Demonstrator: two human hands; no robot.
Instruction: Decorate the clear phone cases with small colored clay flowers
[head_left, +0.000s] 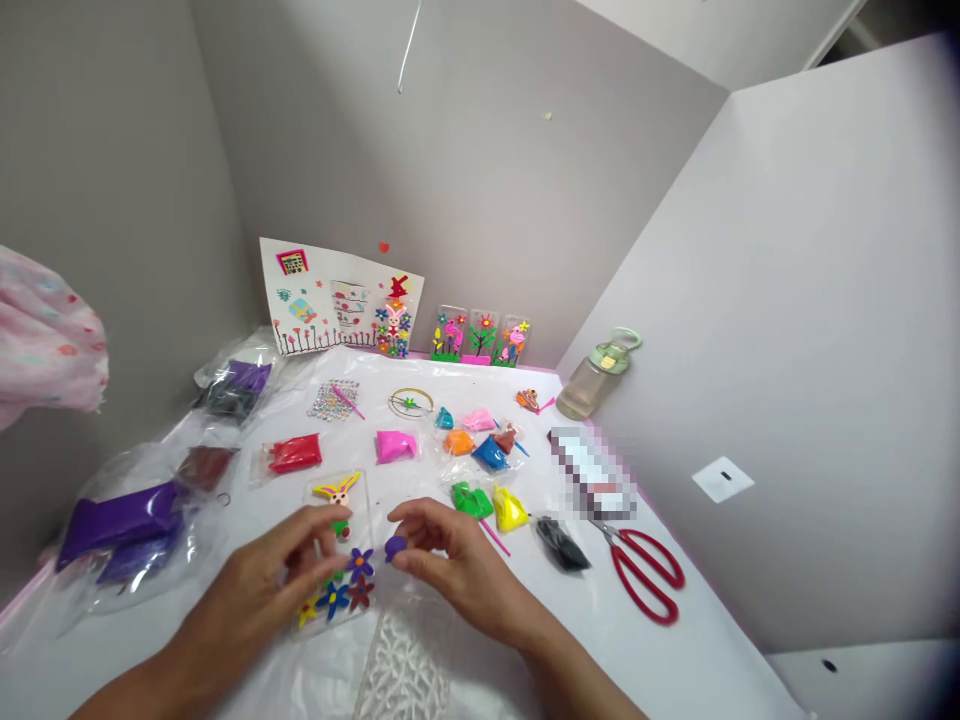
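With right hand (465,570), pinching a small purple lump (394,547). With left hand (277,565) open, hovering over a clear panel (363,512) bearing a rabbit figure (340,496) and flowers (332,600).

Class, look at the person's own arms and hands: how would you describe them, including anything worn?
The left hand and right hand are bare, with no gloves; no ring, watch or bracelet shows. The left forearm and right forearm are uncovered too, with no sleeve in view before the picture's edge.
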